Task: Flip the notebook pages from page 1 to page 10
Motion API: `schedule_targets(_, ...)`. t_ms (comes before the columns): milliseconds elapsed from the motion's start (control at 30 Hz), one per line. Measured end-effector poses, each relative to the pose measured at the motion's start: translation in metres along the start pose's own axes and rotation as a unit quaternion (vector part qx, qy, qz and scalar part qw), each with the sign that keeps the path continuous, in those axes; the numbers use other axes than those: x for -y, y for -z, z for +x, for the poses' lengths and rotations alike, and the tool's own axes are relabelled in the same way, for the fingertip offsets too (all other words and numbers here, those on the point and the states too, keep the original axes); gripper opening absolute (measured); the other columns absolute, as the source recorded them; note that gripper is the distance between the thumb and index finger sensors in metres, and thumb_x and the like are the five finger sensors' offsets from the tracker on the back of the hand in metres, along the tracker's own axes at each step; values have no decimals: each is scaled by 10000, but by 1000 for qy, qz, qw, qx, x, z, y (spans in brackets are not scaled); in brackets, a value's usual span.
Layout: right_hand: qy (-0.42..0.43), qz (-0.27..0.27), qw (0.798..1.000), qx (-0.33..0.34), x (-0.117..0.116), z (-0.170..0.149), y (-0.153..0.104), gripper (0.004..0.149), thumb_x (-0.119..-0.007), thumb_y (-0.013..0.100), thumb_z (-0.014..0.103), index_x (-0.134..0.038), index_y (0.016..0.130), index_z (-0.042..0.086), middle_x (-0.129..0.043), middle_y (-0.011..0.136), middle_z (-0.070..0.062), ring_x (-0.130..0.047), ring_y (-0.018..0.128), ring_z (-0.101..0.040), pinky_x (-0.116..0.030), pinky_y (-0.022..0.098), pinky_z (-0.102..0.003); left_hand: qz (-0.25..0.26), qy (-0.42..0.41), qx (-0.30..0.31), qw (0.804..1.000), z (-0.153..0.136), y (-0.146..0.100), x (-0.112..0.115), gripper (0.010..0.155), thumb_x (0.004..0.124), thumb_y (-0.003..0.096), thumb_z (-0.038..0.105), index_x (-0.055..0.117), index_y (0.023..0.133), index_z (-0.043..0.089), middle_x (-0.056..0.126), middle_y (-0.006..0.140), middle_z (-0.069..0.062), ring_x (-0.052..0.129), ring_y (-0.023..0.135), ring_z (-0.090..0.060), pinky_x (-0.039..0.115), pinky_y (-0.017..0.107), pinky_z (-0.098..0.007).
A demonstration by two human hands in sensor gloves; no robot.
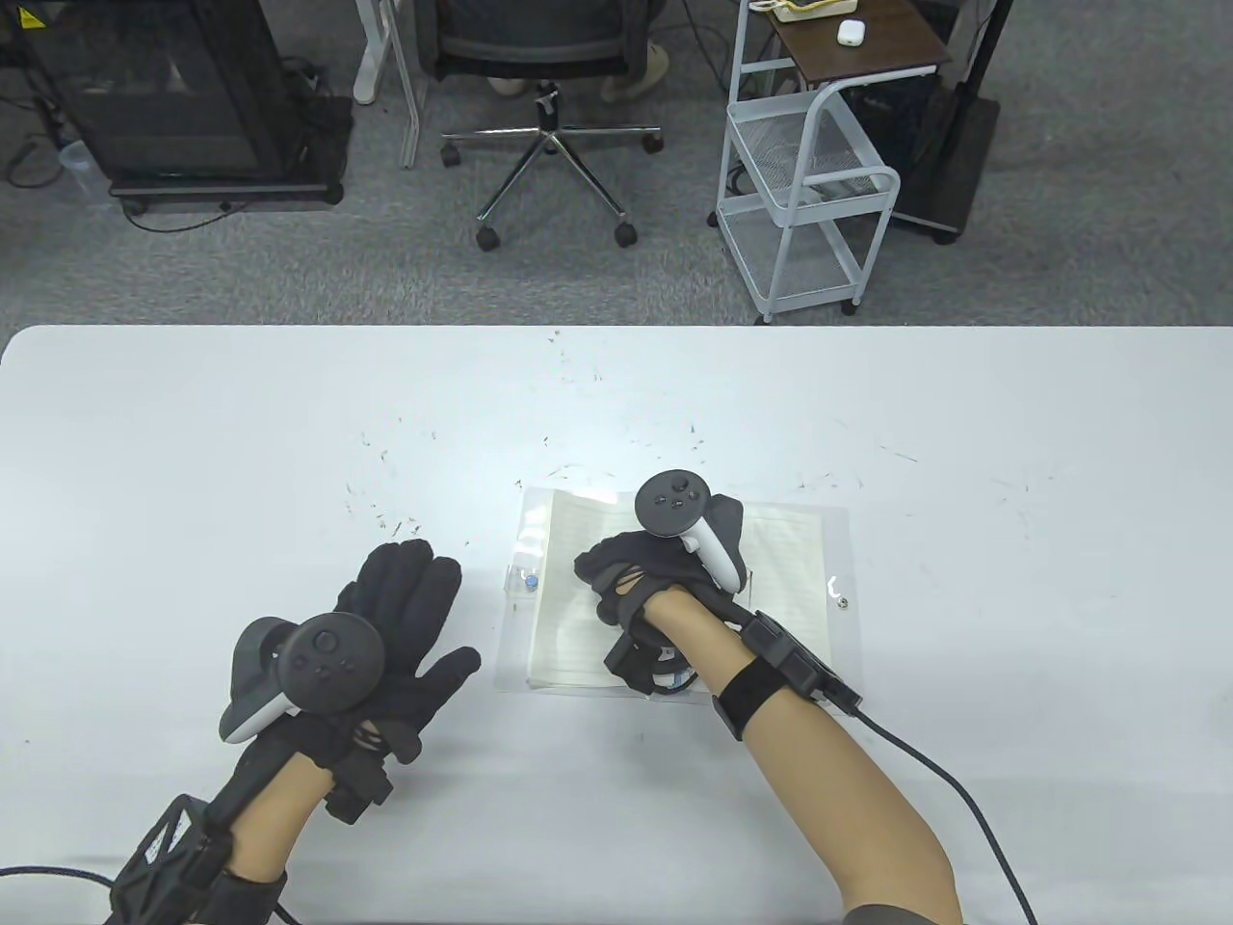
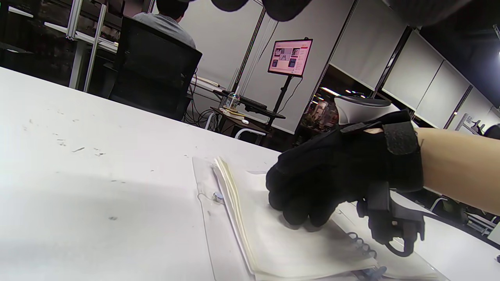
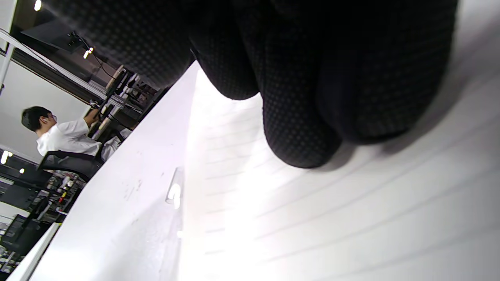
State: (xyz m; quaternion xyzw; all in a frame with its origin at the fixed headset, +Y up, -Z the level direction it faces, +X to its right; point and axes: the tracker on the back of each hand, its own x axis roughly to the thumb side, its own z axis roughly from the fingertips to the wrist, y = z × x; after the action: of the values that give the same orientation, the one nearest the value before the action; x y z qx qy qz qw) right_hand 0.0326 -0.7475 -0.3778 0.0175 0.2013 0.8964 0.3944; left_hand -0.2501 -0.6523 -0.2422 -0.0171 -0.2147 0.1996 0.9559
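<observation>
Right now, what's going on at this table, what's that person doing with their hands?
A person in black sensor gloves is working through an open lined notebook lying flat on a white table. The right hand reaches across it, fingertips pressing down on the left-hand page stack. The left hand rests on the table beside the notebook, fingers spread, touching nothing else. No page is lifted at this moment, and which page number is showing cannot be read.
</observation>
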Motion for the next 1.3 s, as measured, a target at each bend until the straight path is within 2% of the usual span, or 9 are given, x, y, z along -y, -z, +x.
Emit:
schedule_targets(100,8,-24,1000,18,11,1,-9,498,-815,477,418,-776,810,50,-891,777,-285,-1095,460,-323,-944,250,-388,5,0,3,1000,1,-1,-2,848,639,458,681,419,1138,223,297,1193,-119,267,1145,-480,394,740,-707)
schedule_targets(267,19,-79,996,45,43,-4,-31,527,-815,476,432,-750,832,49,-860,807,-292,-1071,497,-352,-929,275,-414,1,-2,2,1000,0,0,1,849,638,458,682,417,1138,223,292,1194,-119,261,1145,-482,392,740,-708)
schedule_targets(467,-39,-123,989,73,79,-25,-47,612,-804,483,474,-659,900,51,-731,915,-311,-921,678,-477,-845,405,-521,-3,1,-2,1000,0,1,2,849,637,458,682,417,1138,223,293,1194,-118,263,1144,-481,393,740,-707)
schedule_targets(700,-132,-147,979,57,95,-67,-41,697,-788,485,533,-566,954,68,-601,1002,-302,-745,808,-552,-722,508,-628,-10,3,-5,1000,0,1,4,848,638,459,681,419,1138,223,294,1193,-118,263,1144,-481,393,740,-706)
schedule_targets(833,-168,-134,976,38,96,-91,-32,776,-766,486,591,-475,987,75,-501,1049,-291,-552,885,-611,-569,566,-712,-14,4,-7,1000,0,2,6,849,638,458,682,418,1138,223,294,1193,-119,264,1143,-482,393,740,-706)
schedule_targets(967,-212,-89,973,17,95,-105,-25,892,-738,481,665,-316,1015,89,-343,1078,-307,-350,938,-627,-415,595,-765,-14,4,-9,1000,0,2,5,848,638,458,682,418,1138,224,295,1193,-117,265,1144,-481,393,740,-706)
schedule_targets(1067,-241,-66,968,6,91,-115,-19,967,-720,467,719,-236,1010,82,-261,1076,-312,-258,956,-607,-341,602,-776,-14,3,-10,1000,-1,2,5,854,640,454,683,419,1138,223,294,1194,-117,263,1144,-481,392,741,-706)
schedule_targets(1200,-261,-4,965,-14,86,-128,-12,1067,-688,441,804,-136,995,79,-162,1062,-316,-153,955,-594,-245,599,-788,-13,2,-9,1000,-1,2,4,854,640,454,682,419,1137,221,296,1193,-117,264,1145,-480,393,740,-706)
schedule_targets(1300,-267,17,963,-20,81,-130,-11,1102,-711,434,801,-97,980,67,-79,1038,-306,-75,939,-579,-194,593,-789,-13,3,-6,1000,0,2,4,850,640,458,681,419,1138,221,297,1193,-118,265,1143,-483,394,739,-707)
